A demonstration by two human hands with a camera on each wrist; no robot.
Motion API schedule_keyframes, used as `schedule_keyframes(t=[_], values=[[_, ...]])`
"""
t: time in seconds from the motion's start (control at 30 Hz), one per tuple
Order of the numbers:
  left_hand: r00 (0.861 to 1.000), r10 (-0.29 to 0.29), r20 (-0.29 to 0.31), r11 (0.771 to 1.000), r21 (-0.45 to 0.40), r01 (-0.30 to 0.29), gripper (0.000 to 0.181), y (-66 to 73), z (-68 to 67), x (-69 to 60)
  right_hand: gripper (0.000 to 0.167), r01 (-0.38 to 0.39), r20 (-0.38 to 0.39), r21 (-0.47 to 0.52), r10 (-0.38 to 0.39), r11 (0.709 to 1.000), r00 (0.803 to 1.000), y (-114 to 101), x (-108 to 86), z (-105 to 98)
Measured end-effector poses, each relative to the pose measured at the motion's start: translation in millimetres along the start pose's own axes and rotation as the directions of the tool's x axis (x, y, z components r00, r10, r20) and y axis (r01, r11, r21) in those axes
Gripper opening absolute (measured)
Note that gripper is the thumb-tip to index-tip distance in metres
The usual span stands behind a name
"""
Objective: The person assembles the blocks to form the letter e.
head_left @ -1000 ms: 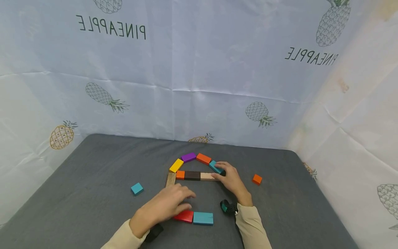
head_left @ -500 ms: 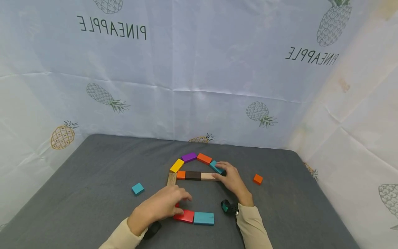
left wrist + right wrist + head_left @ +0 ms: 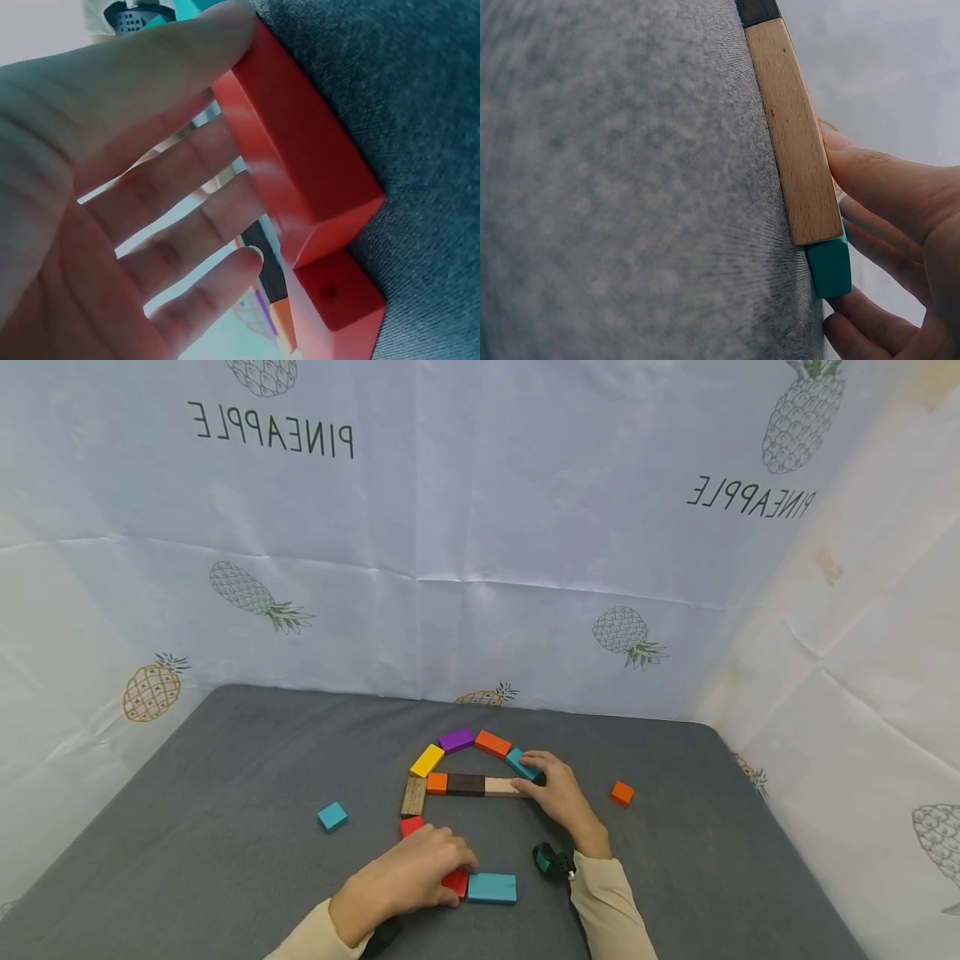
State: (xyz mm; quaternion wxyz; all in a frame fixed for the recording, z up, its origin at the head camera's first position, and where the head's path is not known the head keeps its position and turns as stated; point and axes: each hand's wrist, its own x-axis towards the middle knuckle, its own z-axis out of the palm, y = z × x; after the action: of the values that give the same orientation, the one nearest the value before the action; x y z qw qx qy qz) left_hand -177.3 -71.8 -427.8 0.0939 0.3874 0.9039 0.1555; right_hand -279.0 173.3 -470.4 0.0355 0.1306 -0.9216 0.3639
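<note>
My left hand [image 3: 412, 872] is over a red block [image 3: 456, 883] at the near side of a block outline. In the left wrist view its thumb lies on one end of that red block [image 3: 300, 142], with the fingers along the side. A second red block [image 3: 337, 292] adjoins it. My right hand [image 3: 558, 793] rests at the right end of the outline. Its thumb touches the light wooden block [image 3: 799, 135], and its loosely bent fingers are by a teal block [image 3: 829, 266]. In the head view, the fingertips reach a blue block [image 3: 519, 762] of the arch.
Yellow [image 3: 427, 760], purple [image 3: 456, 741] and orange [image 3: 492, 743] blocks form the arch. A dark brown block [image 3: 466, 785] lies in the crossbar. A blue block [image 3: 491, 888] adjoins the red one. Loose blue [image 3: 332, 817] and orange [image 3: 622, 792] blocks lie either side. Printed cloth hangs behind.
My left hand has moved slightly right and toward me onto the near red block, uncovering another red block below the brown wooden one. The right hand has stayed in place.
</note>
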Motion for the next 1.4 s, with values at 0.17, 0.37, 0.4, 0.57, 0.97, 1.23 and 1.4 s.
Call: schedule_keyframes(t=[0.17,0.37,0.4,0.57,0.97,1.23,1.4], values=[[1.0,0.003,-0.005,1.0,0.015,-0.003,0.033,1.3,1.3,0.7,0.044,-0.007,0.006,0.001,0.007,1.0,1.0,0,-0.7,0],[1.0,0.012,-0.005,1.0,0.013,-0.012,0.034,1.9,2.7,1.4,0.044,-0.003,0.001,-0.008,0.003,1.0,1.0,0,-0.9,0],[1.0,0.013,-0.004,1.0,0.008,-0.013,0.034,1.8,2.7,1.4,0.044,-0.002,0.0,-0.011,0.002,1.0,1.0,0,-1.0,0],[1.0,-0.007,-0.012,0.999,-0.035,0.006,0.038,-0.8,-4.1,-1.8,0.044,-0.008,0.001,-0.014,0.008,1.0,1.0,-1,-1.8,0],[0.967,-0.225,-0.12,0.972,-0.099,0.213,0.046,-31.0,-41.3,-28.5,0.044,-0.003,0.003,-0.008,0.003,1.0,1.0,-1,0.1,0],[0.906,-0.417,-0.075,0.9,-0.171,0.4,0.037,-61.2,-51.3,-46.9,0.045,-0.002,0.001,-0.012,0.002,1.0,1.0,0,-0.1,0],[0.88,-0.474,-0.014,0.868,-0.174,0.465,0.034,-76.0,-55.2,-54.6,0.044,-0.003,0.003,-0.012,0.003,1.0,1.0,0,0.2,0]])
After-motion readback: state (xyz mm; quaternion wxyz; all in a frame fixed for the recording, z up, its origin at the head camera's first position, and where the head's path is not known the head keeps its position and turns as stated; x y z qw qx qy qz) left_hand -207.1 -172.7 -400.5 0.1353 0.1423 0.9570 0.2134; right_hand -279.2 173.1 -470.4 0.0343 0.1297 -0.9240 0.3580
